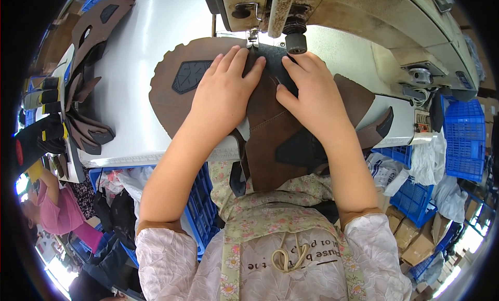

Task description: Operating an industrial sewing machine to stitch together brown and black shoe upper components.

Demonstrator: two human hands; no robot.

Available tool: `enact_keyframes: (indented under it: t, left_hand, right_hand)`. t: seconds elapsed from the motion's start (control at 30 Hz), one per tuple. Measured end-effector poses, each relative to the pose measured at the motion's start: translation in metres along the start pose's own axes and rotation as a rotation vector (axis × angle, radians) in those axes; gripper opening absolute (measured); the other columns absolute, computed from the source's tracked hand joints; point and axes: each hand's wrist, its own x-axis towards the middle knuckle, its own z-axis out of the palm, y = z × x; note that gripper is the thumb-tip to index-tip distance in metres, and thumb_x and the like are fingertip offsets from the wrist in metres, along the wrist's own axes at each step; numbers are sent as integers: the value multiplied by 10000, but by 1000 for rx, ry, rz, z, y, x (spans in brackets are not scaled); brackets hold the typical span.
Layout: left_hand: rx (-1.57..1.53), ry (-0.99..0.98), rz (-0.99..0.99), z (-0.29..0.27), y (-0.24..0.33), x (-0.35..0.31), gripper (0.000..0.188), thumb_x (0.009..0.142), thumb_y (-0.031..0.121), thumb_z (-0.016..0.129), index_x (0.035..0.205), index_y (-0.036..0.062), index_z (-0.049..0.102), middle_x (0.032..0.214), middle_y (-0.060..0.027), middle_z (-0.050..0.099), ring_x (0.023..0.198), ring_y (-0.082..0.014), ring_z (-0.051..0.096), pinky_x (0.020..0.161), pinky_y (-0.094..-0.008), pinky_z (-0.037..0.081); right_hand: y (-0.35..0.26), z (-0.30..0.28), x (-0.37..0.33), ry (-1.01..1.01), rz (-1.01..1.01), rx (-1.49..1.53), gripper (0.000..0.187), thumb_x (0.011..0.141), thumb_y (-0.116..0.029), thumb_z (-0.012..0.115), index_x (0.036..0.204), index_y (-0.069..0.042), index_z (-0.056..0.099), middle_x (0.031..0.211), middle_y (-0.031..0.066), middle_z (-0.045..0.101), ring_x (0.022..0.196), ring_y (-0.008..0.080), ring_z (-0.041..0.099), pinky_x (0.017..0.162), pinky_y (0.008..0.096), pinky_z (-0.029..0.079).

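Likely workshop: sewing machine (377, 15), crates (464, 137)

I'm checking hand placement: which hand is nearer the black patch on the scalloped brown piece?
Left. The left hand rests at the right edge of the black patch; the right hand is farther right.

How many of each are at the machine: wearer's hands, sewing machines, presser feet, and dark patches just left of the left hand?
Hands (left hand, right hand): 2
Sewing machine: 1
Presser foot: 1
Dark patch: 1
Total: 5

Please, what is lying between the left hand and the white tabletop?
The head view shows a brown leather-like piece between the left hand and the white tabletop.
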Motion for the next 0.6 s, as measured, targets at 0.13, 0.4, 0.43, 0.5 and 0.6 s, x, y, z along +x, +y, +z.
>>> enact_keyframes:
  t: [0.13, 0.4, 0.43, 0.5, 0.6]
  left_hand:
    - [-11, 2, -1, 0, 1, 1, 489, 832, 43, 537, 1317, 60, 600, 1328, -224, 550, 1306, -360, 499, 1102, -463, 396]
    - [-13, 3, -7, 0, 1, 0, 484, 829, 43, 540, 1310, 51, 600, 1322, -222, 548, 1305, -362, 498, 1099, -465, 399]
    - [-16, 3, -6, 0, 1, 0, 481, 831, 44, 539, 1308, 50, 600, 1321, -222, 548, 1305, -362, 498, 1097, -466, 401]
    - [-12, 2, -2, 1, 1, 0, 479, 833, 45, 536, 1307, 51, 600, 1320, -221, 548, 1304, -361, 499, 1096, -466, 403]
    - [-6, -2, 0, 1, 1, 1, 477, 837, 46, 531, 1309, 53, 598, 1320, -218, 549, 1303, -358, 500, 1095, -465, 404]
  right_hand:
    - [-4, 13, -2, 165, -5, -33, 337, 753, -116, 660, 1026, 75, 614, 1163, 213, 629, 1148, 375, 557, 1002, 440, 458]
    - [-3, 16, -2, 195, -34, -63, 276, 763, -79, 637, 992, 74, 617, 1142, 223, 638, 1131, 388, 570, 996, 433, 468]
    - [-3, 16, -2, 192, -29, -63, 281, 762, -81, 637, 995, 76, 620, 1142, 224, 640, 1133, 387, 571, 997, 433, 468]
    - [-3, 16, -2, 192, -21, -64, 287, 761, -83, 637, 998, 79, 623, 1142, 224, 643, 1135, 386, 572, 998, 433, 468]
    - [-2, 16, -2, 183, -11, -66, 303, 761, -89, 638, 1012, 80, 632, 1143, 223, 648, 1143, 382, 572, 999, 432, 469]
